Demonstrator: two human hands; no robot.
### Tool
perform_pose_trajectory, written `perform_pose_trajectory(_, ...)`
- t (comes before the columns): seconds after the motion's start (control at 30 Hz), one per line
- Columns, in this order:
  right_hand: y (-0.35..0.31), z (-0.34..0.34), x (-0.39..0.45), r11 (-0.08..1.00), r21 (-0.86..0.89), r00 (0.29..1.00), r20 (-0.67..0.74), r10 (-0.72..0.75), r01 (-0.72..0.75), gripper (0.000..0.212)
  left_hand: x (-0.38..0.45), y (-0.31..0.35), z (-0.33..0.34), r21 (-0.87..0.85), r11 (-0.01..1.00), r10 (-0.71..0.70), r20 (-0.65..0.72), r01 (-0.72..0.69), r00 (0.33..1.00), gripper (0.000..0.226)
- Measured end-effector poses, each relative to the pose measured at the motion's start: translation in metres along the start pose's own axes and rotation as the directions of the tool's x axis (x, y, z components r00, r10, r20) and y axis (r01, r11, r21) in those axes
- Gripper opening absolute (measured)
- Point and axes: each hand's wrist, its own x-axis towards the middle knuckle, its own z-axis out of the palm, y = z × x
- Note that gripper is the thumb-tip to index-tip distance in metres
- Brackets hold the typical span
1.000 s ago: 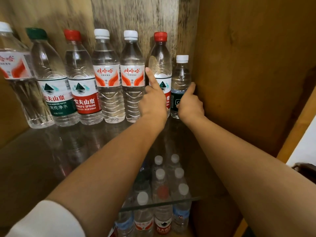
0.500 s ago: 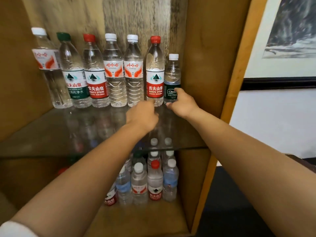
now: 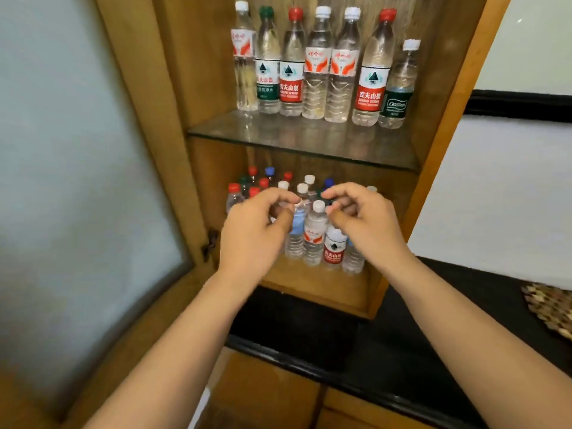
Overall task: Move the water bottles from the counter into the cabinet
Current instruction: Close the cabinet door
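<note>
Landmark: the glass shelf [image 3: 309,144] inside the cabinet [image 3: 173,88]; every place below is told against it.
Worktop [image 3: 402,351]: nearest, black, below the glass shelf and in front of the cabinet; no bottle shows on the part in view.
Left hand [image 3: 253,233]: below the glass shelf, in front of the lower compartment, fingers loosely curled, holding nothing.
Right hand [image 3: 368,224]: just beside the left, same height, fingers loosely curled, grasping nothing.
Lower bottles [image 3: 314,236]: under the glass shelf, a crowded upright cluster behind the hands.
Upper bottles [image 3: 318,66]: on the glass shelf, seven upright in one row along the back, the short green-labelled bottle [image 3: 399,88] at the right end.
Step in hand: likely between placements, both hands free.
Next move: probably look along the worktop for any bottle left; if there is one, grasp it by the body and stand it on the free front of the glass shelf.
</note>
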Motion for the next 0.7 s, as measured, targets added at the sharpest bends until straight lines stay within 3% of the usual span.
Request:
perform_pose_trajectory(0.17, -0.033, 0.060, -0.045, 0.992, 0.118, 0.985, 0.157, -0.071, 0.052, 0.035, -0.066, -0.009, -0.048, -0.062, 0.989, -0.139, -0.104, 0.133, 0.985, 0.021)
perform_pose_trajectory(0.27, -0.049, 0.101, -0.070, 0.978, 0.202, 0.963, 0.248, -0.106, 0.055, 0.028, -0.100, -0.018, -0.083, -0.034, 0.984, -0.179, -0.235, 0.176, 0.955, 0.023)
perform_pose_trajectory(0.33, -0.057, 0.127, -0.085, 0.971, 0.236, 0.941, 0.315, -0.121, 0.046, 0.028, -0.118, -0.021, -0.107, 0.027, 0.985, -0.151, -0.337, 0.170, 0.929, 0.021)
perform_pose_trajectory(0.43, -0.076, 0.168, -0.108, 0.957, 0.289, 0.908, 0.393, -0.147, 0.030, 0.035, -0.143, -0.023, -0.151, 0.150, 0.985, 0.002, -0.515, 0.087, 0.857, 0.023)
perform_pose_trajectory(0.57, -0.110, 0.214, -0.132, 0.945, 0.327, 0.889, 0.427, -0.166, 0.019, 0.044, -0.159, -0.039, -0.208, 0.323, 0.946, 0.220, -0.710, 0.031, 0.669, 0.055)
perform_pose_trajectory(0.63, -0.131, 0.234, -0.142, 0.932, 0.362, 0.873, 0.454, -0.177, 0.001, 0.060, -0.160, -0.053, -0.235, 0.299, 0.949, 0.173, -0.756, 0.097, 0.632, 0.066)
perform_pose_trajectory(0.7, -0.149, 0.252, -0.150, 0.922, 0.388, 0.860, 0.472, -0.193, -0.006, 0.077, -0.158, -0.063, -0.255, 0.223, 0.963, 0.068, -0.743, 0.151, 0.665, 0.073)
